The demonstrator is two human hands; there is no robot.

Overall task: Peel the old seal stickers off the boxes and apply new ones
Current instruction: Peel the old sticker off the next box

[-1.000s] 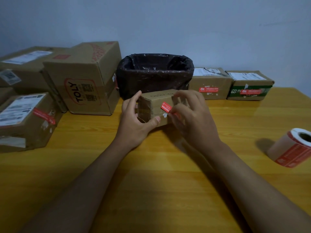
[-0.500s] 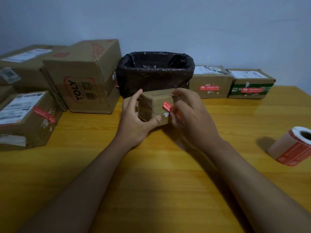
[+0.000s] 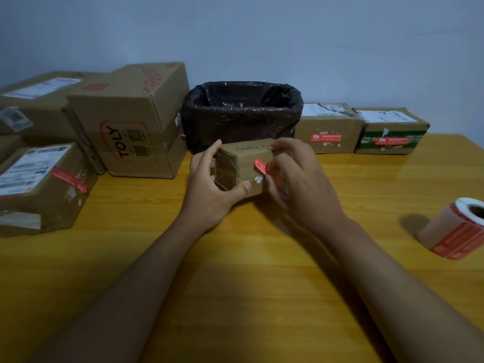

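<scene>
Gripping: left hand (image 3: 209,189) is clasping small box (image 3: 246,166) by its left end.
Pinching: right hand (image 3: 301,184) is lifting red seal sticker (image 3: 262,166) off the box's front.
Room: bare table (image 3: 235,271) is lying open nearside; bin (image 3: 241,113) is crowding just behind.

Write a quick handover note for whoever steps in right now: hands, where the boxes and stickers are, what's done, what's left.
Left hand grips the small box at table centre, thumb on its front face.
Right hand pinches the red seal sticker on that box's front; whether it is coming off or going on, I cannot tell.
Sticker roll lies at the table's right edge.
Black-lined bin stands behind the box.
Two boxes back right carry flat red stickers and look finished.
Left: the box with the crooked sticker, the TOLY box and those behind it.
</scene>
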